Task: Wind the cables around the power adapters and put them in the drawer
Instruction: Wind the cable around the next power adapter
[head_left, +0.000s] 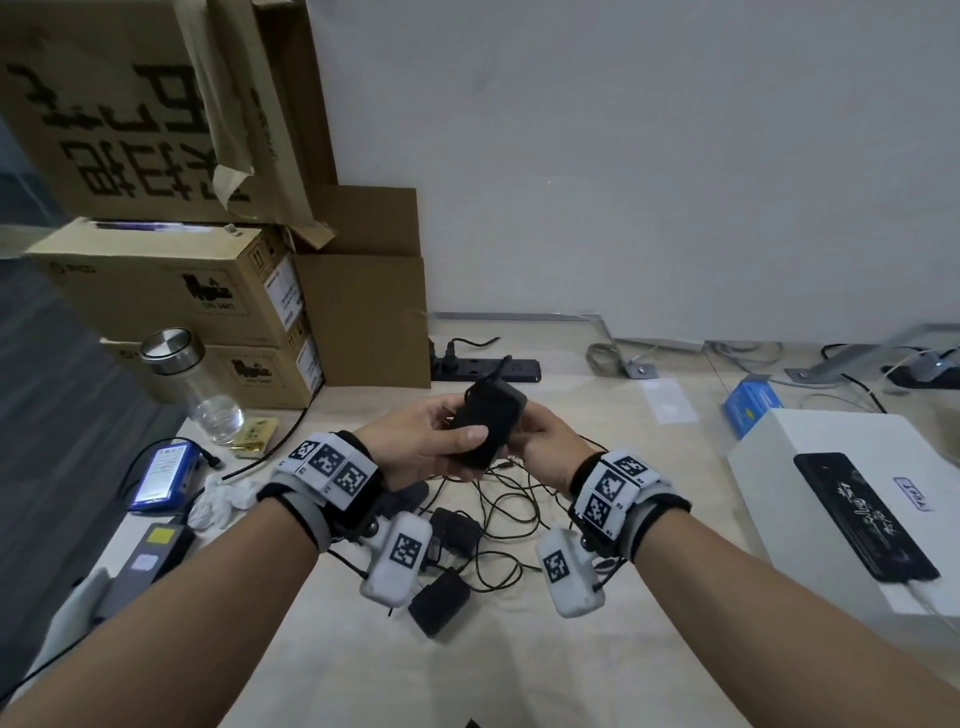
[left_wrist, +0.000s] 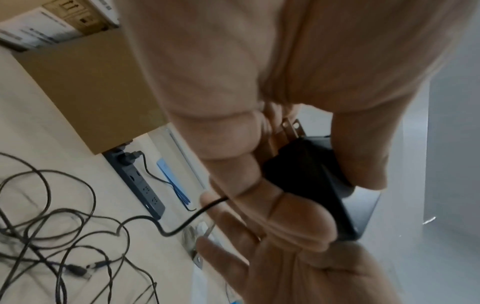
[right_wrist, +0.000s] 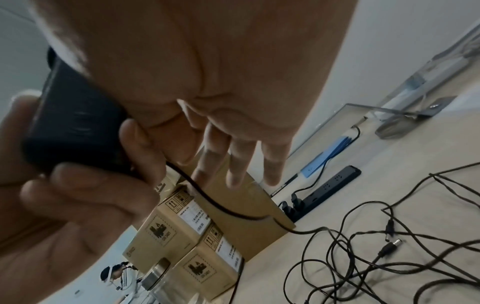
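Above the table I hold a black power adapter (head_left: 488, 423) between both hands. My left hand (head_left: 441, 434) grips it, thumb on top and fingers curled underneath; the left wrist view shows the adapter (left_wrist: 306, 174) with its metal plug prongs near those fingers. My right hand (head_left: 535, 439) is at the adapter's right end. Its thumb lies against the adapter (right_wrist: 75, 123), and the cable (right_wrist: 221, 205) leaves between thumb and forefinger while the other fingers stay straight. Two more black adapters (head_left: 439, 603) (head_left: 454, 530) lie among tangled cables (head_left: 506, 512) below my wrists. No drawer is in view.
Stacked cardboard boxes (head_left: 171, 291) stand at the back left, a glass bottle (head_left: 200, 387) in front of them. A black power strip (head_left: 488, 369) lies by the wall. To the right is a white box (head_left: 831, 467); at the left edge are a blue pack (head_left: 163, 473) and a grey adapter (head_left: 150, 556).
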